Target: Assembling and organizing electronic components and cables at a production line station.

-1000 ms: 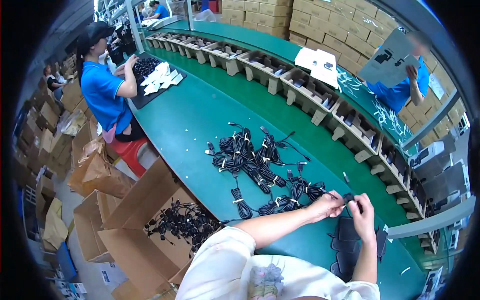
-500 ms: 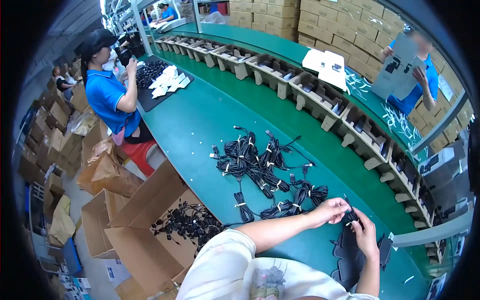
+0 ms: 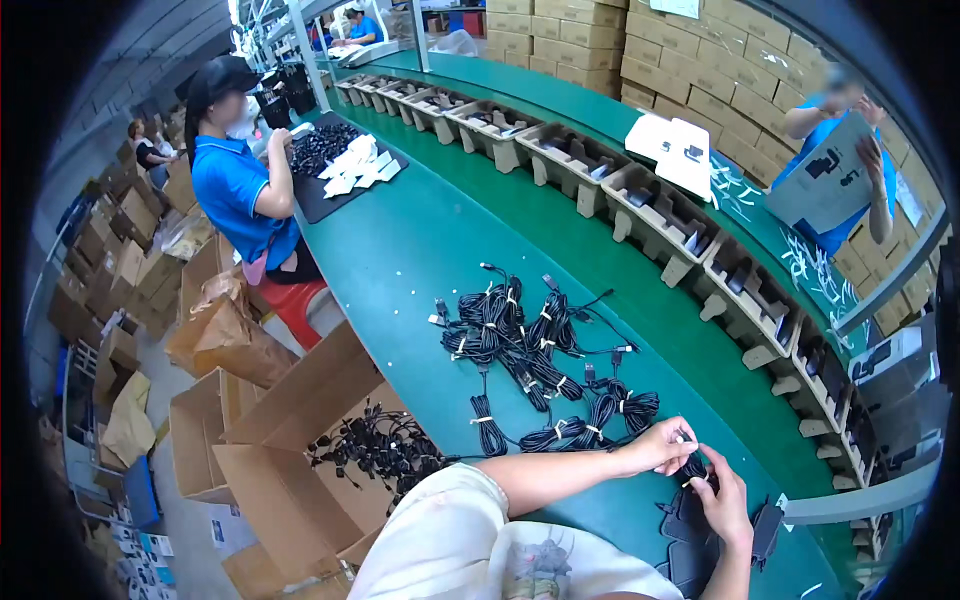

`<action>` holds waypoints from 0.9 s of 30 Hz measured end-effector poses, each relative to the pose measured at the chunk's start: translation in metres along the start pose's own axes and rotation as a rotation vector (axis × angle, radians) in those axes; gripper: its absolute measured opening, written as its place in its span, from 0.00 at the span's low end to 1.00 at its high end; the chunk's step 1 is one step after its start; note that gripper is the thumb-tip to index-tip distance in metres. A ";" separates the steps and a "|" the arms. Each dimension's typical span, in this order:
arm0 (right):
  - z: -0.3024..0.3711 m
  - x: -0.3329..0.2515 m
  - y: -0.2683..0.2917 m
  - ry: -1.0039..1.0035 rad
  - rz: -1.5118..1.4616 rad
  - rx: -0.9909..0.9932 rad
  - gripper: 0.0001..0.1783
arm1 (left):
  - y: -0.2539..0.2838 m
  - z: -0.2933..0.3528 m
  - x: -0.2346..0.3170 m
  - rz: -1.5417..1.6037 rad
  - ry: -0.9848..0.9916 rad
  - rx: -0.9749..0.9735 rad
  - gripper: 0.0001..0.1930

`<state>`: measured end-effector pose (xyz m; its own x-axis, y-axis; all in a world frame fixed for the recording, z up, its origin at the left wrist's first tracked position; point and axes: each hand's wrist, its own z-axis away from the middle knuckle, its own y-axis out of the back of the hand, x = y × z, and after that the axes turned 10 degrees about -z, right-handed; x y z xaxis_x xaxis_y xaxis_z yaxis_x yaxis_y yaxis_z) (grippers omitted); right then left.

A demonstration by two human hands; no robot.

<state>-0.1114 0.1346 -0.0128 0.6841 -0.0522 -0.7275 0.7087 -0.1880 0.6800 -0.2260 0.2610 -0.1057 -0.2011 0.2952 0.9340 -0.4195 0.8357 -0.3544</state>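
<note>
Clearly, in the head view, a heap of coiled black cables (image 3: 490, 325) lies on the green counter (image 3: 430, 240), its coils bound with pale ties and several plugs poking outward. Just past the near right end of that heap, the two hands meet over a single black cable bundle (image 3: 693, 468), which is raised a little above the counter. The left hand (image 3: 658, 450) pinches the bundle's upper end between thumb and fingertips; the right hand (image 3: 722, 500) has its thumb and fingers closed on it from the other side, near a pale tie.

Nearer the wearer than the heap and to its right, flat black pouches (image 3: 690, 560) overlap beneath the right forearm. Left of the heap, beside the counter's edge, an open cardboard box (image 3: 270, 490) contains a tangle of short black cables (image 3: 375, 445). Beyond the heap runs a curved row of brown molded trays (image 3: 675, 250). Farther off to the heap's upper left, a seated co-worker in a blue shirt (image 3: 235, 190) works beside white packets (image 3: 355, 165); to its upper right, another person holds up a grey printed sheet (image 3: 825, 190).
</note>
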 end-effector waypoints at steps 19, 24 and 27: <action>-0.079 0.016 0.106 0.122 0.314 0.595 0.15 | -0.001 -0.008 0.006 -0.072 0.042 0.045 0.10; -0.143 0.042 0.156 -0.217 0.467 0.631 0.19 | -0.002 -0.007 0.006 -0.061 0.062 0.014 0.10; -0.169 0.062 0.178 -0.419 0.535 0.536 0.21 | 0.001 -0.006 0.006 -0.062 0.074 0.034 0.10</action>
<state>0.0865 0.2632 0.0788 0.7083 -0.6028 -0.3674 0.0608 -0.4664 0.8825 -0.2223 0.2660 -0.1000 -0.1086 0.2781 0.9544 -0.4589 0.8377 -0.2963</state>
